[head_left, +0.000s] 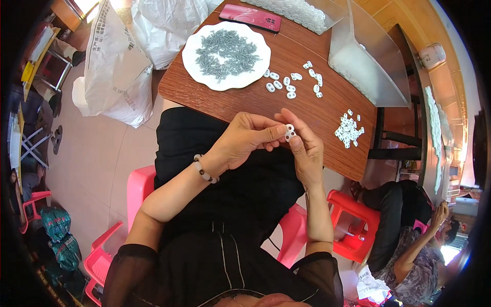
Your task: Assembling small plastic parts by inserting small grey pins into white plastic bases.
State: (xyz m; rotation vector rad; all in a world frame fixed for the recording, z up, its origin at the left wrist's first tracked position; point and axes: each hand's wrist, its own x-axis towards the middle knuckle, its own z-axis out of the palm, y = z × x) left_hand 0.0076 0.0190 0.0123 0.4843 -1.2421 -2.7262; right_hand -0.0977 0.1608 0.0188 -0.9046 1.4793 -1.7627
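The left hand (pixel 246 137) and right hand (pixel 308 156) jointly pinch a small, white, rounded plastic-looking piece with dark holes (pixel 290 132) between them, long axis roughly fore-and-aft.

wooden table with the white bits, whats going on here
The person's left hand and right hand together hold a small white piece with round holes, near the edge of the wooden table. On it, a white plate holds many grey bits; a pile of white pieces lies to the right.
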